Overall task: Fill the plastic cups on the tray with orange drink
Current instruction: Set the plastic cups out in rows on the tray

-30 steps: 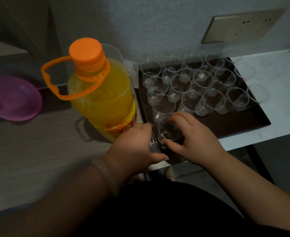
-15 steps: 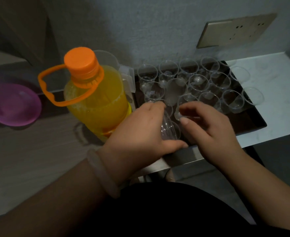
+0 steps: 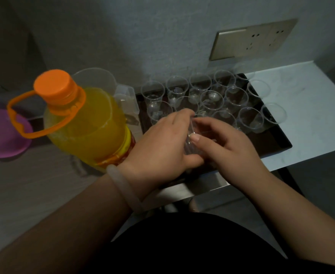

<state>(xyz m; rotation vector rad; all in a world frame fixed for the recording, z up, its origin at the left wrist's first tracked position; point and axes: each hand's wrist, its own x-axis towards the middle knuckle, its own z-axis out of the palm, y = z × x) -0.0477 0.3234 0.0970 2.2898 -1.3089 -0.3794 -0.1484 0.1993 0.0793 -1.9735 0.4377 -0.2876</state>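
Observation:
A dark tray (image 3: 275,143) on the white counter carries several clear plastic cups (image 3: 235,97), all without drink. A big bottle of orange drink (image 3: 87,125), orange cap on, stands just left of the tray. My left hand (image 3: 162,147) grips a stack of clear cups (image 3: 190,143) lying on its side over the tray's near left corner. My right hand (image 3: 227,143) pinches the stack's end, thumb on top. My fingers hide most of the stack.
A clear plastic jug (image 3: 107,84) stands behind the bottle against the wall. A purple dish (image 3: 2,135) lies at the far left. A wall socket plate (image 3: 253,39) sits above the tray. The counter's front edge (image 3: 281,165) runs close below the tray.
Both hands rose from a cup standing at the tray's near edge and came together on the cup stack, which now lies higher over the tray.

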